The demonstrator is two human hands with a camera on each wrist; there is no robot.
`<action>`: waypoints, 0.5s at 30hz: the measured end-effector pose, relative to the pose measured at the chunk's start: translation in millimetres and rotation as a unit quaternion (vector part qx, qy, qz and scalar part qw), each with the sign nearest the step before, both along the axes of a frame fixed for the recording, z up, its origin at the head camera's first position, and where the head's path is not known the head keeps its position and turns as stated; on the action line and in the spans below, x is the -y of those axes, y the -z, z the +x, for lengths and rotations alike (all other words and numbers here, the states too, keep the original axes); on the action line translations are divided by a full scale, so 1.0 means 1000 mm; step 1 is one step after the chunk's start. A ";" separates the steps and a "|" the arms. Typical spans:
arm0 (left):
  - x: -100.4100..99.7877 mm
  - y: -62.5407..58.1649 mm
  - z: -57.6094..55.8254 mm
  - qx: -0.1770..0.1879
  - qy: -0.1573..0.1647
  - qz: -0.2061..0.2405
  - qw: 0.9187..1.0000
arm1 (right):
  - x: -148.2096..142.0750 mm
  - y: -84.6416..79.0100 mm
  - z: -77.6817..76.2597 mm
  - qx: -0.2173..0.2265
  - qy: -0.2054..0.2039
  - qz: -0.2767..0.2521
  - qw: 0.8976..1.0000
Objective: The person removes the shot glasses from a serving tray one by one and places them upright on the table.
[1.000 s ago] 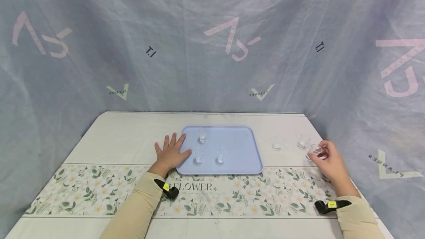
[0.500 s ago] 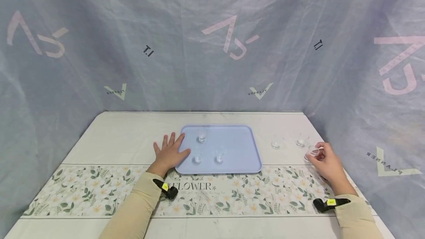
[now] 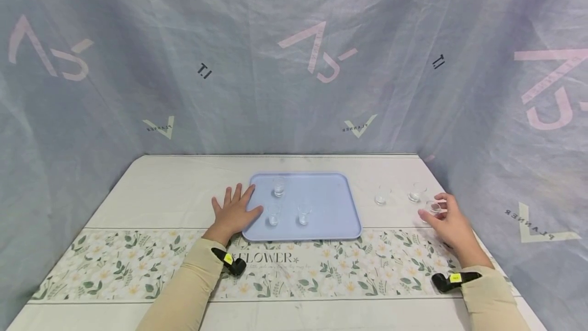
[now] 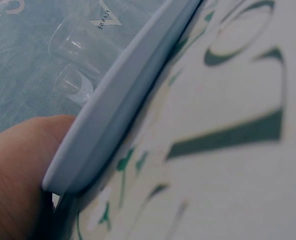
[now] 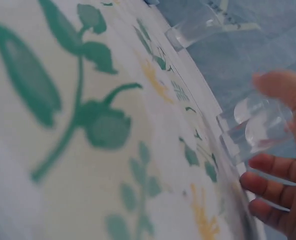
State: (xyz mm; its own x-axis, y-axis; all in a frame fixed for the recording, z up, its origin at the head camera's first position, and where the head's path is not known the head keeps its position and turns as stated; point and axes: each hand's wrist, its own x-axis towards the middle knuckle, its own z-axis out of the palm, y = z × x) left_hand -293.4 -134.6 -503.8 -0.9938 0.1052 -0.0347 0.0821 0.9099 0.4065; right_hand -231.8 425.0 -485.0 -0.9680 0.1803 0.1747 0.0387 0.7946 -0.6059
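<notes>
The right grip (image 3: 452, 223), thumb and fingers parted, surrounds a small glass (image 3: 433, 208), its thumb clear; finger contact is unclear. Colourless, smooth and flared, the glass stands on the flower-printed bench (image 3: 367, 315). The left grip (image 3: 231, 214), splayed, holding nothing, touches a round-cornered, pale-blue tray (image 3: 333, 208).

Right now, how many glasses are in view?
6: back-left glass, front-left glass, front-middle glass on the tray; right of it, left glass, middle glass, right glass by the right hand. None seem hidden.
</notes>
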 end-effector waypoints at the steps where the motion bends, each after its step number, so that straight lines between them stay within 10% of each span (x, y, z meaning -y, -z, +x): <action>1: 0.000 -0.001 0.001 -0.001 0.000 0.002 1.000 | 0.001 -0.002 -0.001 0.000 -0.001 -0.003 1.000; 15: 0.001 0.000 0.001 -0.004 0.002 0.004 1.000 | 0.047 -0.030 -0.017 -0.126 -0.028 0.076 0.989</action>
State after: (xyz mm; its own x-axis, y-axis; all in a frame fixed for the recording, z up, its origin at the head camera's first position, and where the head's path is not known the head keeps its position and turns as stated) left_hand -292.4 -135.6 -503.7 -0.9937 0.1087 -0.0258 0.0884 0.9062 0.4135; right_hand -249.0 378.4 -455.3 -0.8982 0.0801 0.4323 -0.1454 0.8739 -0.4639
